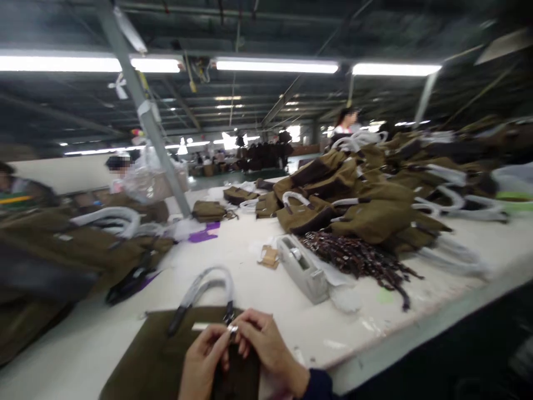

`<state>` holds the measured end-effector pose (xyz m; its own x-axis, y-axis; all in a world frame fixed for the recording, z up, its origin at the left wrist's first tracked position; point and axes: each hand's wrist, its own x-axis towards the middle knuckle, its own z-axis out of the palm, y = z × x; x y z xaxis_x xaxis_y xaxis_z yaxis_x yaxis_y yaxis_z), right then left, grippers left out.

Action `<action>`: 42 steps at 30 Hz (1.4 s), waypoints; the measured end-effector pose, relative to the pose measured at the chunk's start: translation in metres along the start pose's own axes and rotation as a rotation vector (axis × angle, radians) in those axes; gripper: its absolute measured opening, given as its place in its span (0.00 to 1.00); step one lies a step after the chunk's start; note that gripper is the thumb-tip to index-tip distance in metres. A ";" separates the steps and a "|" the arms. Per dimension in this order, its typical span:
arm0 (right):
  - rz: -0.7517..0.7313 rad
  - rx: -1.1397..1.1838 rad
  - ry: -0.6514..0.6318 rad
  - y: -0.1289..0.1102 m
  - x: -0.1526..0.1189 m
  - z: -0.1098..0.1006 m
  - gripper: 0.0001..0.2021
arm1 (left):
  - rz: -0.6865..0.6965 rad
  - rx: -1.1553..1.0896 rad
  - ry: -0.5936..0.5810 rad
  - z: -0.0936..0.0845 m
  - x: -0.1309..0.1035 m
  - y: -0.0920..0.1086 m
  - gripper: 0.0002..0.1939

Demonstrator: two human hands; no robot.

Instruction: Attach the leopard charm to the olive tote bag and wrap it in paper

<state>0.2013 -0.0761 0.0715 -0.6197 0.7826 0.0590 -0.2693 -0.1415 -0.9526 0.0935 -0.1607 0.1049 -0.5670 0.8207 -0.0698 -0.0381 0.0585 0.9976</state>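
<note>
Both hands, left hand (204, 355) and right hand (266, 347), pinch metal fitting (232, 329) on olive bag (154, 355)

Both hands low centre, close together, fingertips meeting. Left hand (204, 361) up from below, fingers curled inward, thumb and forefinger pinched. Right hand (266, 347) in from the right, knuckles up, fingers bent down onto the same spot, pinched too. Right wrist in dark sleeve (318, 386). Forearms out of view.
</note>
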 end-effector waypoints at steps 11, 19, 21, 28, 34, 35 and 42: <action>-0.069 -0.212 -0.109 0.001 -0.003 -0.007 0.17 | 0.111 -0.068 -0.091 -0.008 0.005 -0.023 0.12; -0.077 -0.260 -0.128 0.003 -0.002 -0.009 0.15 | 0.120 -0.059 -0.094 -0.011 0.006 -0.025 0.11; -0.079 -0.276 -0.137 0.004 -0.003 -0.009 0.15 | 0.127 -0.052 -0.094 -0.010 0.006 -0.026 0.11; -0.074 -0.228 -0.112 0.006 -0.002 -0.008 0.16 | 0.127 -0.036 -0.096 -0.010 0.010 -0.029 0.10; -0.068 -0.236 -0.135 0.006 -0.003 -0.010 0.15 | 0.127 -0.022 -0.101 -0.011 0.009 -0.029 0.11; -0.069 -0.243 -0.138 0.006 -0.003 -0.010 0.15 | 0.125 -0.022 -0.098 -0.010 0.009 -0.028 0.11; -0.087 -0.296 -0.137 0.006 -0.003 -0.007 0.14 | 0.116 -0.017 -0.091 -0.009 0.010 -0.028 0.10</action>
<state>0.2067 -0.0755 0.0636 -0.7027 0.6923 0.1641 -0.1121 0.1200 -0.9864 0.0820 -0.1593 0.0767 -0.4915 0.8696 0.0465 0.0092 -0.0482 0.9988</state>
